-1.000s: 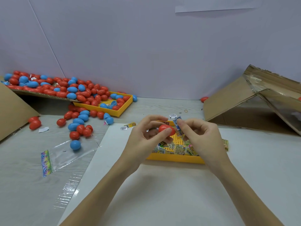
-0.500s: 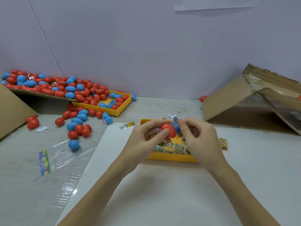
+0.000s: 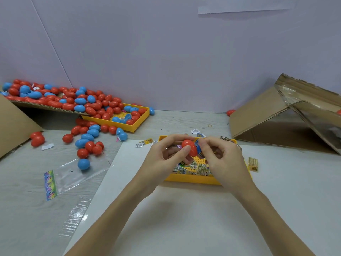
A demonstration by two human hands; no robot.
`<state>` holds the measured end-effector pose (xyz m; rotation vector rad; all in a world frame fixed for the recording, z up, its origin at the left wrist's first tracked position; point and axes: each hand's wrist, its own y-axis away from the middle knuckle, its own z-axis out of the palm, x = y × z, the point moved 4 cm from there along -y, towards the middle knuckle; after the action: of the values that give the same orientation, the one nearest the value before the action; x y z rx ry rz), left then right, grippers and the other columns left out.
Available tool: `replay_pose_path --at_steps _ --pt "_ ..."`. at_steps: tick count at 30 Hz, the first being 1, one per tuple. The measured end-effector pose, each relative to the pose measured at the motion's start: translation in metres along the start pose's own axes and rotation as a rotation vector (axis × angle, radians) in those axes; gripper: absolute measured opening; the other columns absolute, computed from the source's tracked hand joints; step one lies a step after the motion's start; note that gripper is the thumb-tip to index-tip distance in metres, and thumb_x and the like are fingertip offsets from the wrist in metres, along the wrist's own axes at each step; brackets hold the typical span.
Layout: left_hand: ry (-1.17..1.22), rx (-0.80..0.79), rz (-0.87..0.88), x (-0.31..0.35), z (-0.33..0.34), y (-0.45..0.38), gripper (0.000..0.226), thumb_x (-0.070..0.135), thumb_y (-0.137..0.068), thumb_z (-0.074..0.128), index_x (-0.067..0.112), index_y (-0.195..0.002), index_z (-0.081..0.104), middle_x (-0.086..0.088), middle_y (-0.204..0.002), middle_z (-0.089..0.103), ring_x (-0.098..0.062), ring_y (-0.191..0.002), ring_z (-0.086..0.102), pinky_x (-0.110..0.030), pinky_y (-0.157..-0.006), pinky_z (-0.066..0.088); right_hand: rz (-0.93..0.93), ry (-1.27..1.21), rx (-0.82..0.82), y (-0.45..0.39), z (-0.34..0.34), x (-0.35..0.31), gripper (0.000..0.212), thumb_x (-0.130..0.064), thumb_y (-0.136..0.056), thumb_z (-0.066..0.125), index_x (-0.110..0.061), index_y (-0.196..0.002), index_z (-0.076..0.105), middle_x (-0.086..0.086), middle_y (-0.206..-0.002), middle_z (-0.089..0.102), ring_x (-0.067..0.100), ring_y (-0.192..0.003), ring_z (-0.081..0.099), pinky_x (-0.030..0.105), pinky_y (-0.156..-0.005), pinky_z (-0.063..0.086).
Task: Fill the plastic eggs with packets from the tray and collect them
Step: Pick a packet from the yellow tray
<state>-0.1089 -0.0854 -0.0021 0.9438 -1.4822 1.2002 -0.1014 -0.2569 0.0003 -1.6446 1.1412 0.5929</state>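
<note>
1. Head view: above the near yellow tray (image 3: pixel 191 179), the left hand (image 3: pixel 166 159) pinches a red plastic egg (image 3: pixel 190 147) between thumb and fingers, while the right hand (image 3: pixel 221 161) pinches a blue packet (image 3: pixel 199 148) against the egg's right side.
2. Packets (image 3: pixel 195 168) with green-and-yellow printing lie in the tray; their lettering is too small to read. Stray packets (image 3: pixel 252 164) rest on the white sheet (image 3: pixel 203 218) just beside the tray's right edge and near its far left corner.
3. A second yellow tray (image 3: pixel 137 124) sits toward the bench's far left, heaped with red and blue eggs (image 3: pixel 88 104) that spill from a cardboard flap onto the grey bench (image 3: pixel 22 182).
4. A clear bag (image 3: pixel 73 174) with a rainbow-printed strip, unreadable, lies near the bench's left side, a blue egg (image 3: pixel 84 164) on it.
5. A tilted cardboard box (image 3: pixel 276 115) stands at the far right; the white sheet nearest the person offers open room.
</note>
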Motion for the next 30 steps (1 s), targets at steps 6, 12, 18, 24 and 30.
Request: replay_pose_path --at_steps 6,12,18,24,30 --pt "-0.01 0.004 -0.03 -0.002 -0.003 0.0 0.018 0.022 -0.1 0.065 0.023 -0.116 0.072 0.001 -0.101 0.072 -0.016 -0.081 0.072 -0.023 -0.079 0.055 0.078 -0.175 -0.004 -0.001 -0.001 -0.003 0.033 -0.031 -0.105 0.051 -0.014 -0.085 0.071 0.018 -0.076 0.064 0.032 -0.07 0.059 0.044 -0.065 0.054" --pt "-0.031 0.011 -0.025 -0.004 -0.002 0.0 0.019 0.02 -0.101 0.064 0.024 -0.117 0.072 0.002 -0.098 0.072 -0.017 -0.079 0.071 -0.024 -0.081 0.055 0.158 -0.269 0.072 0.001 -0.006 -0.001 0.012 -0.028 -0.094 0.069 -0.026 -0.088 0.079 -0.002 -0.09 0.075 0.004 -0.078 0.067 0.018 -0.072 0.052" --pt "-0.031 0.011 -0.022 -0.003 -0.002 0.0 0.018 0.02 -0.101 0.064 0.024 -0.117 0.072 0.001 -0.099 0.072 -0.016 -0.077 0.071 -0.024 -0.079 0.056 0.19 -0.31 0.045 0.001 -0.005 -0.003 0.016 -0.025 -0.098 0.066 -0.019 -0.093 0.08 0.002 -0.085 0.077 0.007 -0.076 0.068 0.02 -0.07 0.057" --pt "-0.017 -0.001 0.007 -0.001 0.001 0.002 0.022 0.019 -0.1 0.065 0.019 -0.12 0.072 -0.004 -0.096 0.074 -0.013 -0.077 0.069 -0.022 -0.079 0.055 0.293 -0.425 -0.064 0.002 0.001 0.004 0.021 -0.024 -0.099 0.063 -0.014 -0.093 0.081 -0.003 -0.086 0.076 0.008 -0.086 0.067 0.019 -0.072 0.055" --pt "-0.017 0.022 0.012 -0.002 0.001 0.002 0.024 0.018 -0.1 0.065 0.021 -0.122 0.072 -0.011 -0.092 0.074 -0.013 -0.076 0.069 -0.022 -0.079 0.054 0.225 -0.294 -0.018 0.001 0.0 0.003 0.029 -0.026 -0.1 0.062 -0.011 -0.081 0.076 0.0 -0.076 0.072 0.006 -0.072 0.064 0.019 -0.066 0.052"
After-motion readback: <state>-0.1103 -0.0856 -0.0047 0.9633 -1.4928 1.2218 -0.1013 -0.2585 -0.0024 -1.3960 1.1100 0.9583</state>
